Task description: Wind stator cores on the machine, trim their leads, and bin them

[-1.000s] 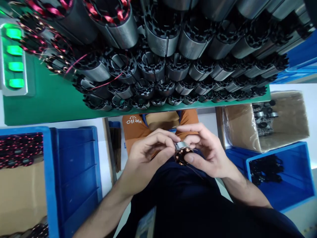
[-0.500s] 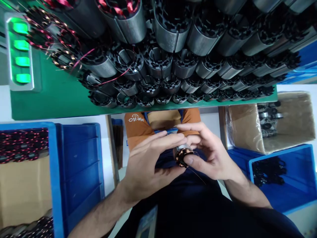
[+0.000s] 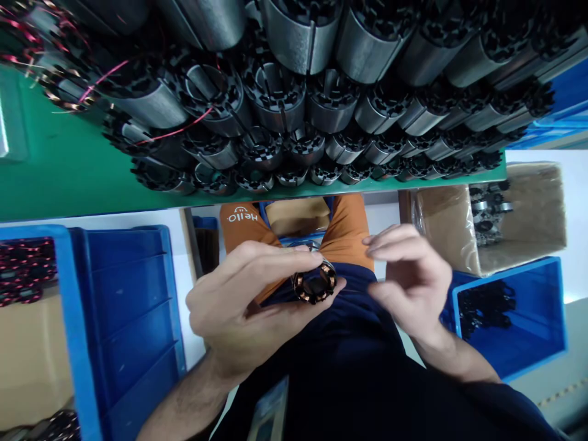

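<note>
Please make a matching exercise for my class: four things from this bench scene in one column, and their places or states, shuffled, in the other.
Column one
1. Left hand
2. Right hand
3. Green surface
4. Orange trousers

Column two
A. Has rows of metal cylinders standing on it
B. Printed with "Hello"
C. Grips the copper-wound part
D. Raised, holding nothing visible

Right pairs: 1-C, 2-D, 3-A, 4-B

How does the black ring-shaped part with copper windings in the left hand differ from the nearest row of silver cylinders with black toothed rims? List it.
The ring-shaped part shows copper windings; the nearest row of cylinders shows none.
The part is held in the left hand; the cylinders stand on the green table.
Both are round and hollow.
</note>
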A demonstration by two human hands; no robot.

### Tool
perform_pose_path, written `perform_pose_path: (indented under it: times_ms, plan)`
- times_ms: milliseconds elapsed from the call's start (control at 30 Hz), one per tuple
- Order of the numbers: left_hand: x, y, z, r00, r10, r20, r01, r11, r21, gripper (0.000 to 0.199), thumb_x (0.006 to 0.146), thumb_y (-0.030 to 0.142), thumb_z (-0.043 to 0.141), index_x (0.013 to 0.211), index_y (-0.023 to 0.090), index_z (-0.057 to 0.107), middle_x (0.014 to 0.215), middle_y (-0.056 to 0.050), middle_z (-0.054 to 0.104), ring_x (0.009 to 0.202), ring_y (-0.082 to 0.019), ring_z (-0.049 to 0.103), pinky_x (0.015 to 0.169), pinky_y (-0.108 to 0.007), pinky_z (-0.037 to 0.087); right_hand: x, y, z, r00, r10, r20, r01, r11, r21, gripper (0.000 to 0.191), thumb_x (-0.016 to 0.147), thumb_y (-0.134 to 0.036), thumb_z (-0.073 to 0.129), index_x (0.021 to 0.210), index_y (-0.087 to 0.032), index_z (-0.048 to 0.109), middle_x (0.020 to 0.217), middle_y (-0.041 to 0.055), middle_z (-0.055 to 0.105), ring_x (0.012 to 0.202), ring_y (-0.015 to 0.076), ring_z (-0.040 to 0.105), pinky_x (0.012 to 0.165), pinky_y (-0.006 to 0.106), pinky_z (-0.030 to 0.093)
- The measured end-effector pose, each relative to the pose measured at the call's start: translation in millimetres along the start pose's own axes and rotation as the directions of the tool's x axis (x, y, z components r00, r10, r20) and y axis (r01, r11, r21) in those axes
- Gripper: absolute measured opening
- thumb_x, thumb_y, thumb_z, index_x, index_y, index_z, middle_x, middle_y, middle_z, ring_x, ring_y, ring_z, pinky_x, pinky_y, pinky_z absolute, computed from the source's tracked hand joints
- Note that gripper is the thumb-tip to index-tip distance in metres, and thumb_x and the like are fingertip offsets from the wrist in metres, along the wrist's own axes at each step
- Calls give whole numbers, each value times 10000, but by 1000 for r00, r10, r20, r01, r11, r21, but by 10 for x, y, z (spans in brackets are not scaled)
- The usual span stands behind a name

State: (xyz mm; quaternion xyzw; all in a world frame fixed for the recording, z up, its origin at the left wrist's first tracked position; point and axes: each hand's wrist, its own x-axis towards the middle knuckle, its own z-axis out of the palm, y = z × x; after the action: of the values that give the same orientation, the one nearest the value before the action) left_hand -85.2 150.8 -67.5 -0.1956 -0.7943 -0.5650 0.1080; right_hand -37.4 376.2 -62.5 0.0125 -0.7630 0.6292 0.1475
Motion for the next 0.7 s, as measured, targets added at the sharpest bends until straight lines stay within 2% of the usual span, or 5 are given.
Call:
perform_pose_path:
  times_ms: [200,333,500,600,700]
  plan:
    - [29,29,34,999,24,38,-26,999,44,408,915,317,1053,1218,294,781,1091,29,865,935,-188,806,840,-342,656,43,-60,77,982,-108,154,119,991,-64,214,983,-111,897,1103,-278,835,983,25,828,865,209,749,897,430,647]
    - [47,38,64,990,72,118,-77,996,36,396,1011,394,970,1260,241,704,1102,-20,807,1002,-184,759,889,-305,639,133,-101,-29,973,-123,198,147,983,-114,163,997,-156,900,1074,-275,821,940,21,825,835,219,743,895,461,638]
    - [64,31,138,983,88,161,-84,996,-32,291,1045,290,781,1275,245,608,1126,-71,700,1110,-245,690,951,-381,614,72,-160,74,981,137,138,-152,982,109,123,1008,-216,935,1088,-294,884,970,30,826,889,204,767,875,389,681]
    - [35,1,165,982,125,144,-136,988,68,260,1013,313,802,1188,252,621,1079,-77,724,1077,-268,706,905,-399,572,-36,-128,253,937,326,125,-349,869,351,204,1021,-246,942,1198,-346,933,1026,7,868,923,157,816,869,293,709]
    - [-7,-36,184,975,173,136,-202,950,240,247,1040,410,783,1175,263,638,1091,-89,767,1007,-284,727,844,-435,501,-148,-47,373,920,381,89,-382,822,422,224,1016,-289,959,1204,-411,951,1074,6,892,982,154,836,920,288,722]
